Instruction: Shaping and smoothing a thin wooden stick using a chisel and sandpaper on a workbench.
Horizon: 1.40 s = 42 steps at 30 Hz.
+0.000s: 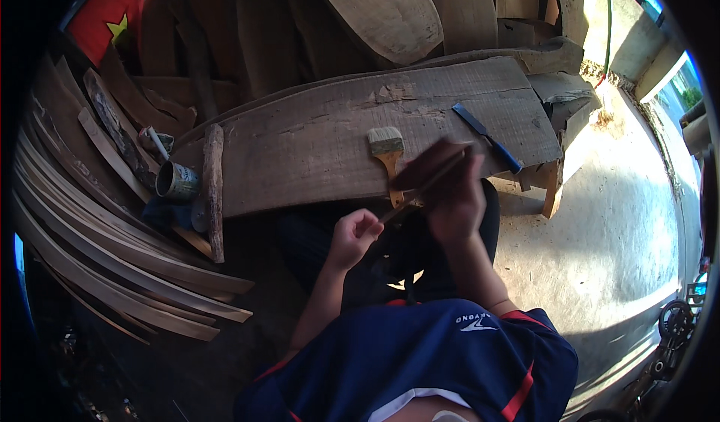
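My left hand (352,236) is closed around the near end of a thin dark wooden stick (427,182). My right hand (450,193) grips the same stick further up, its fingers blurred. Both hands hover at the near edge of a large rough wooden slab (300,141). A paintbrush (388,156) with pale bristles and a wooden handle lies on the slab just left of my right hand. A blue-handled tool (487,139) lies on the slab to the right.
A metal can (176,181) stands at the slab's left end beside a narrow upright wood piece (214,190). Several curved wooden strips (112,264) are stacked at left. More planks (390,10) lean behind. Concrete floor (615,227) lies at right.
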{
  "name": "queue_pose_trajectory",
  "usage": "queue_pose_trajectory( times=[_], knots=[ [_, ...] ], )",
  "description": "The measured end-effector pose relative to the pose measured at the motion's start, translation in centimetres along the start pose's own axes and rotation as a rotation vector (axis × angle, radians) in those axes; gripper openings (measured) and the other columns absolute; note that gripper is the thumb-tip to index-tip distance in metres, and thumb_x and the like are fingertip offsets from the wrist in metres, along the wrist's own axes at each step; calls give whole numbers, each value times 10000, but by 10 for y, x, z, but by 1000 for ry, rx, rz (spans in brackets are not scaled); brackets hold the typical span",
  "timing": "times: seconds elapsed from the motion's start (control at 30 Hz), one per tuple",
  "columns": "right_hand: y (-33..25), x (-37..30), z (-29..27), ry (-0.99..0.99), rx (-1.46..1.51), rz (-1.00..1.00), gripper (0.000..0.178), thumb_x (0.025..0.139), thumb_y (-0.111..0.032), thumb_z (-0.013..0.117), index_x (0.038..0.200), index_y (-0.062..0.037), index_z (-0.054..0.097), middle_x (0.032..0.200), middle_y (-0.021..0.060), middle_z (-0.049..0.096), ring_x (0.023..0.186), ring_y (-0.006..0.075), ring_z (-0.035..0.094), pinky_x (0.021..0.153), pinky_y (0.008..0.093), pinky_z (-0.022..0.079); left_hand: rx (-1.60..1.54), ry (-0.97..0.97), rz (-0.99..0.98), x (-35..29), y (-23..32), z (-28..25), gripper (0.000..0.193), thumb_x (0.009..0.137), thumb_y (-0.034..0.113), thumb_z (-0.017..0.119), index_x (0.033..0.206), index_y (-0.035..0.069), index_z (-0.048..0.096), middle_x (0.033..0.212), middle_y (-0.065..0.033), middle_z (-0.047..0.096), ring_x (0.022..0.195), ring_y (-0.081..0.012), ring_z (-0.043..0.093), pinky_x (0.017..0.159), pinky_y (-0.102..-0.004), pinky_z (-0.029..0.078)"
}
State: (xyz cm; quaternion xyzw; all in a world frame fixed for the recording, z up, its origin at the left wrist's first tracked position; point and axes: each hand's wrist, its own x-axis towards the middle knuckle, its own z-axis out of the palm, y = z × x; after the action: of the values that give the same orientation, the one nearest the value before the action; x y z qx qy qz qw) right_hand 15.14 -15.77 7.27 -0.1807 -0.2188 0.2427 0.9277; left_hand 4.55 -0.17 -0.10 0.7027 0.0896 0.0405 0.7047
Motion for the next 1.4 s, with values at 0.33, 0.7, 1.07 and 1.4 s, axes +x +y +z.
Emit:
queue_pose_trajectory(
  times=[0.33,0.7,1.07,1.4],
  knots=[
    [-20,4,4,41,45,-22,583,930,-474,247,1288,-32,374,1259,167,467,1203,314,410,1034,441,268,74,-94,-129,-2,5,-3,216,851,206,604,755,18,648,620,18,543,558,-27,435,520,-180,316],
    [18,-19,9,-59,-291,248,471,947,-435,266,942,-21,491,803,25,497,685,110,452,626,249,372,320,-59,-248,19,7,3,134,853,82,531,889,-7,625,721,-4,596,664,-54,530,589,-216,422],
    [18,-19,-10,75,-521,-11,223,936,-186,437,1080,-25,490,845,13,536,719,60,486,628,218,408,201,83,-75,20,-9,17,207,882,126,521,742,6,613,570,0,526,535,-83,474,511,-261,374],
    [31,-23,3,-52,-743,123,328,967,-310,307,905,-38,479,750,-9,456,662,72,408,599,219,351,298,113,177,33,-5,33,248,857,143,497,661,7,565,580,-107,556,571,-187,567,550,-322,427]
  ],
)
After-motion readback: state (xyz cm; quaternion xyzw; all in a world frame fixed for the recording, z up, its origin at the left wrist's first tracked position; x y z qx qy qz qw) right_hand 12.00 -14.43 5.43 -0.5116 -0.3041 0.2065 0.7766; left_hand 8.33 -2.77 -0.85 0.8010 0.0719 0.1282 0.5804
